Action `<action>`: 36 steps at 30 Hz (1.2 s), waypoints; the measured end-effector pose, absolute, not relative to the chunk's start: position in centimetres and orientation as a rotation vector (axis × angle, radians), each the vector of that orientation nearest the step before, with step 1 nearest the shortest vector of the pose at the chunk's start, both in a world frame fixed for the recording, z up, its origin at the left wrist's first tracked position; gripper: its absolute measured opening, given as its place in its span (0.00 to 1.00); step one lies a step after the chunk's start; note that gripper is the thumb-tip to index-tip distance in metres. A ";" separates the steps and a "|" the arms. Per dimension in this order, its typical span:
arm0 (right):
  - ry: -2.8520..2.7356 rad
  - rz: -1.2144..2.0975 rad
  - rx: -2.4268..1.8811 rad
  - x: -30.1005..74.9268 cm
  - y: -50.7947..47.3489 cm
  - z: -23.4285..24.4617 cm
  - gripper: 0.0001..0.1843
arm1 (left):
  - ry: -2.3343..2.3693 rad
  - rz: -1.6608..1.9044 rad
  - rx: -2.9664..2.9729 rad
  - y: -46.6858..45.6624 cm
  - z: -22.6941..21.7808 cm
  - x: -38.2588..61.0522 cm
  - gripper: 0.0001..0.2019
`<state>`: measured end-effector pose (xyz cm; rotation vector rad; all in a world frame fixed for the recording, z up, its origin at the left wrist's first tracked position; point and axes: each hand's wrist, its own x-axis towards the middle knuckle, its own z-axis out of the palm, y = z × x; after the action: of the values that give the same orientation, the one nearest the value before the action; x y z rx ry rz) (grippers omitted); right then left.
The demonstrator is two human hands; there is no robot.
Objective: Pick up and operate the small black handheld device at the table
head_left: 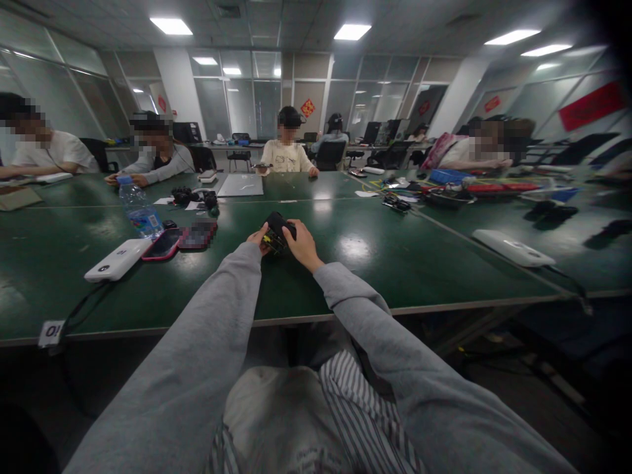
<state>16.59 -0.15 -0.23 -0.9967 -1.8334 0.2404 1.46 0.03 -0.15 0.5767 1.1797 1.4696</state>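
Both my arms in grey sleeves reach out over the dark green table (375,263). Between my hands sits a small black device (276,227) with yellow parts on its near side. My left hand (257,238) pinches the device's left edge with closed fingers. My right hand (301,245) wraps round its right side, fingers curled over the top. The device rests on or just above the table surface; which, I cannot tell.
To the left lie a white power bank (117,259), a red-cased phone (162,244) and a water bottle (138,209). Another white power bank (513,248) lies at right. Several seated people work along the far and side edges, with cables and tools (395,201).
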 end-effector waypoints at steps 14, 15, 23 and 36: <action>-1.860 0.264 -0.993 16.5 -0.1 -0.3 0.21 | 1.152 1.464 0.597 -0.1 -0.1 1.4 0.19; -1.865 0.266 -0.989 16.5 -0.2 -0.3 0.21 | 1.157 1.466 0.586 -0.1 -0.1 1.4 0.18; -1.887 0.290 -0.969 16.4 -0.4 -0.2 0.21 | 1.156 1.459 0.583 0.0 -0.2 1.3 0.22; -1.863 0.237 -0.950 16.4 -0.6 0.1 0.21 | 1.025 1.498 0.584 0.5 -0.9 1.2 0.21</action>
<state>16.36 -0.60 0.05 -0.9497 -1.8635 0.2368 1.23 0.52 -0.85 0.5837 1.0253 1.4981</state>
